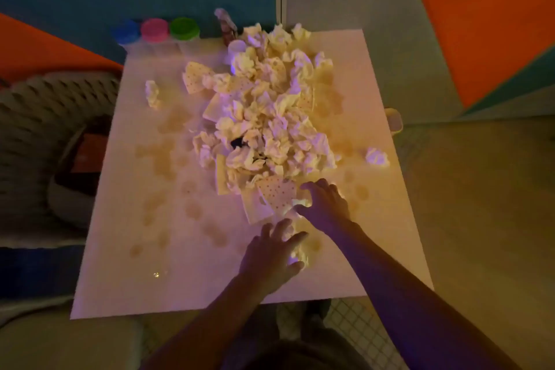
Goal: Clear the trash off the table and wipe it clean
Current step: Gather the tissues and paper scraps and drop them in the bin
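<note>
While both forearms reach in from the near edge of the square white table (126,264), the left hand (271,252) lies palm down near that edge with its fingers (295,239) spread and curled over a crumpled tissue (301,252), which shows just beyond and to the right of the fingertips and touches them. Farther in, the right hand (326,204) has its fingers bent and apart, its thumb and forefinger closing around a small white wad (301,203) at the near edge of the trash heap; whether the wad is truly pinched cannot be told. Just left of that hand lies a dotted paper napkin (277,194), tilted over a plain white sheet. The big heap of crumpled tissues (267,117) fills the middle of the table and runs to its far edge. One loose ball (152,94) sits apart toward the left edge, and another (377,156) sits close to the right edge. Brownish stains (163,156) blotch the bare surface on the left half. Along the far left corner stand three tubs with a blue lid (126,30), a pink lid (154,29) and a green lid (184,28), side by side.
</note>
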A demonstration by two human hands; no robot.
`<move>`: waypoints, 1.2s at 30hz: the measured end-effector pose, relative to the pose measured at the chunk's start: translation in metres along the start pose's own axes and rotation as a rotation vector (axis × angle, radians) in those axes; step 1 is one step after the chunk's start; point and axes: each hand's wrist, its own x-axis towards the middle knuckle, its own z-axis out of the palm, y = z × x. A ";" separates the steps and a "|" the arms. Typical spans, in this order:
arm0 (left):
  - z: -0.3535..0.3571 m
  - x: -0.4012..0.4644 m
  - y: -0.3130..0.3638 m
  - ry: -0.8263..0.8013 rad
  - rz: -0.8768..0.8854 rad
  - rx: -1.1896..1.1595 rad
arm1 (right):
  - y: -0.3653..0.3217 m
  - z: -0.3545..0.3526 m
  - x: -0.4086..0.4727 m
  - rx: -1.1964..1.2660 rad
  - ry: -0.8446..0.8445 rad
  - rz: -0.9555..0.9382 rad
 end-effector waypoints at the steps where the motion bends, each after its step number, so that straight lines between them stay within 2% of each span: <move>1: 0.001 0.005 0.000 -0.025 0.025 0.031 | -0.002 0.001 0.001 -0.015 0.002 0.014; 4: 0.012 0.017 -0.006 -0.022 0.081 0.153 | -0.003 0.011 0.004 -0.031 0.021 0.073; 11: 0.017 0.031 -0.028 -0.061 0.148 0.145 | -0.005 0.030 0.003 0.032 0.070 0.124; 17: 0.000 0.036 -0.043 -0.018 0.208 -0.017 | -0.006 0.027 0.001 0.151 0.123 0.153; 23: -0.028 0.028 -0.065 0.065 0.175 -0.329 | 0.000 0.006 -0.004 0.389 0.294 0.226; 26: -0.043 0.021 -0.078 0.120 0.109 -0.472 | 0.006 -0.005 -0.002 0.440 0.353 0.283; 29: -0.061 0.017 -0.087 0.218 0.009 -0.559 | 0.010 -0.013 0.000 0.450 0.344 0.345; 33: -0.081 0.018 -0.093 0.317 -0.145 -0.730 | 0.017 -0.013 0.006 0.319 0.296 0.339; 36: -0.093 0.022 -0.096 0.380 -0.265 -0.747 | 0.025 -0.012 0.013 0.206 0.196 0.335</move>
